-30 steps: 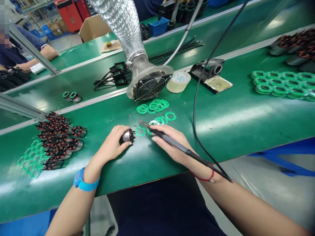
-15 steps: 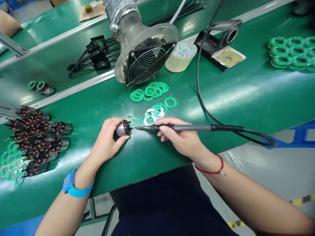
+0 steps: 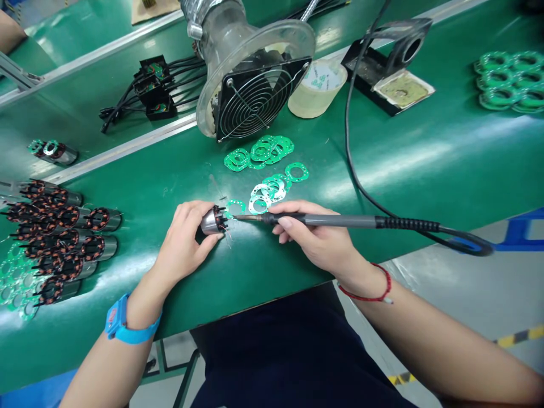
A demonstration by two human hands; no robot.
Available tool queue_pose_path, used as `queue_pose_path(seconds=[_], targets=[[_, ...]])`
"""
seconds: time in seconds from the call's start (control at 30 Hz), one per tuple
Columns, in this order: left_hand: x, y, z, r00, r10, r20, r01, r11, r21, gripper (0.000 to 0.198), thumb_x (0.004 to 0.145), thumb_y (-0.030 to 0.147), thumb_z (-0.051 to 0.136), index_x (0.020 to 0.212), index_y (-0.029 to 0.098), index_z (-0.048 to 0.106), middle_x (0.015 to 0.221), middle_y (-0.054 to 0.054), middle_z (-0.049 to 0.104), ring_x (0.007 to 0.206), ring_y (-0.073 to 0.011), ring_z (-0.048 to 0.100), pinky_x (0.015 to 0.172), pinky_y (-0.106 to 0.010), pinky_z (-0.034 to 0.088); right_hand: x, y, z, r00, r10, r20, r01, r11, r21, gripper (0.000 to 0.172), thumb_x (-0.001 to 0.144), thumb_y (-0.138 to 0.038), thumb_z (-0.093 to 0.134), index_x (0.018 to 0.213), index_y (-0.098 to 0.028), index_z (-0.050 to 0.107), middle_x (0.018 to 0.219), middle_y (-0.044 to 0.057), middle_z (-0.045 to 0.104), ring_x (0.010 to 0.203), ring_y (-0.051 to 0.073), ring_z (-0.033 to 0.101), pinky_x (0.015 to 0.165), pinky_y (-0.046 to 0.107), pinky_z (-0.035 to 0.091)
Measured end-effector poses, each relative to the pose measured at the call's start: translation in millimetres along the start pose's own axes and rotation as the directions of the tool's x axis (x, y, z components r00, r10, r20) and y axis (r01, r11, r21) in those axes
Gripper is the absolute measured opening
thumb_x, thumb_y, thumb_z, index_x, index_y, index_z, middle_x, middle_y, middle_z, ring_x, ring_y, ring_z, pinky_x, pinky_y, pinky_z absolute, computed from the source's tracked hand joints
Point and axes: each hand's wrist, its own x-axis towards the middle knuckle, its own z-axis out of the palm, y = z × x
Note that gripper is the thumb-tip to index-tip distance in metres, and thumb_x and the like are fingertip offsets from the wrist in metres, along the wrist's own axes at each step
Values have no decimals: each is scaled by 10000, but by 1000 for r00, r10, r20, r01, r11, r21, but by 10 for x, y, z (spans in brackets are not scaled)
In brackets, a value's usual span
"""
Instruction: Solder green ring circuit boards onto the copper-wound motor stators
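My left hand (image 3: 186, 243) is closed around a motor stator (image 3: 209, 221), a short metal cylinder with copper windings that lies on its side, its wire ends facing right. My right hand (image 3: 312, 238) grips a soldering iron (image 3: 323, 220) like a pen, its tip pointing left, close to the stator's wire ends. Whether the tip touches a wire I cannot tell. Just right of the stator lies a green ring-shaped circuit board (image 3: 236, 207). More ring boards (image 3: 277, 187), some white side up, are spread beyond my right hand.
A fume extractor fan (image 3: 261, 102) stands ahead, beside a tape roll (image 3: 318, 88) and a soldering iron stand (image 3: 395, 79). Several stators (image 3: 70, 238) crowd the left. Stacked ring boards (image 3: 508, 82) sit far right. The iron's black cable (image 3: 349, 141) loops across the bench.
The iron and my right hand have shifted very slightly, with the tip still near the stator's wire ends. The camera view has moved a little. Both hands keep their hold.
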Motion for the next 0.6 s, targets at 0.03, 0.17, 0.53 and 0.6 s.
queue_pose_path(seconds=[0.03, 0.17, 0.53, 0.6], targets=[[-1, -1, -1, 1000, 1, 3, -1, 1000, 1, 400, 855, 288, 599, 1212, 179, 456, 1153, -114, 568, 1077, -240, 519, 926, -403, 454, -3, -3, -4, 999, -33, -6, 33, 999, -32, 149, 854, -259, 594, 974, -199, 660, 709, -12, 683, 523, 96, 619, 515, 237, 534], [-2, 7, -4, 1000, 2, 2, -2, 1000, 5, 399, 852, 285, 597, 1216, 187, 464, 1152, -114, 564, 1075, -246, 522, 920, -407, 462, 0, -13, -3, 967, -251, -33, 239, 947, -213, 180, 838, -198, 617, 1015, -213, 644, 936, 34, 713, 799, 160, 677, 736, 314, 563], [-2, 62, -5, 992, -123, -3, 123, 991, -49, 405, 806, 271, 633, 1175, 173, 499, 1111, -101, 585, 1040, -242, 542, 917, -401, 458, 8, -97, 81, 962, -216, 167, 268, 866, -421, 283, 941, -195, 422, 1201, -238, 527, 869, 11, 720, 772, 156, 700, 714, 292, 542], [-7, 80, -9, 971, -239, -18, 235, 963, -134, 403, 782, 299, 651, 1139, 180, 508, 1075, -83, 598, 991, -231, 565, 887, -392, 469, 21, -139, 121, 968, -180, 175, 243, 850, -468, 259, 923, -205, 454, 1168, -244, 528, 880, 20, 710, 782, 177, 692, 702, 305, 527]])
